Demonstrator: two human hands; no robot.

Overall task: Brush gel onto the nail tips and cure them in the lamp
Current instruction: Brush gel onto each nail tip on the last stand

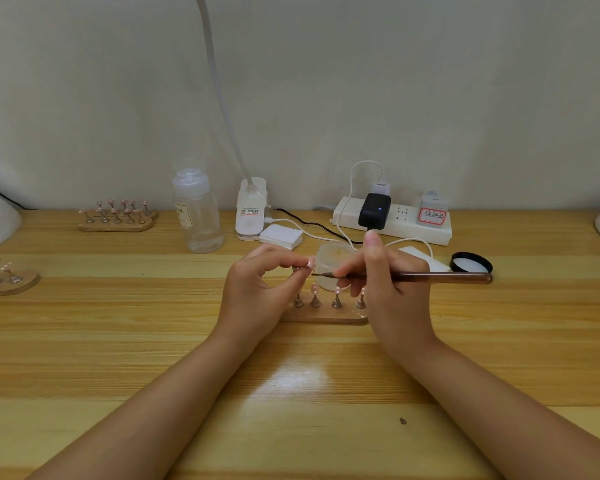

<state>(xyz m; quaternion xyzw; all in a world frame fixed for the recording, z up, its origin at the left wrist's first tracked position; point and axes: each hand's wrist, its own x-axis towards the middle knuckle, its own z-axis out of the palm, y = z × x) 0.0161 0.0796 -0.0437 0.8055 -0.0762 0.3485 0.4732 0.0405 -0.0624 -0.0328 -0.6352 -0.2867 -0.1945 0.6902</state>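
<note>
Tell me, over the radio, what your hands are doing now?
Left hand pinching a nail tip. Right hand holding brush, bristles at the tip. Gel jar open behind. Nothing blocking.

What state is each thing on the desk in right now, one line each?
Gel jar: open, lid off.
Black lid: lying on table, inside up.
Left hand: pinching a nail tip.
Right hand: gripping brush, bristles at that tip.
Black adapter: plugged in, blue light on.
Clear bottle: capped, nearly empty.
</note>
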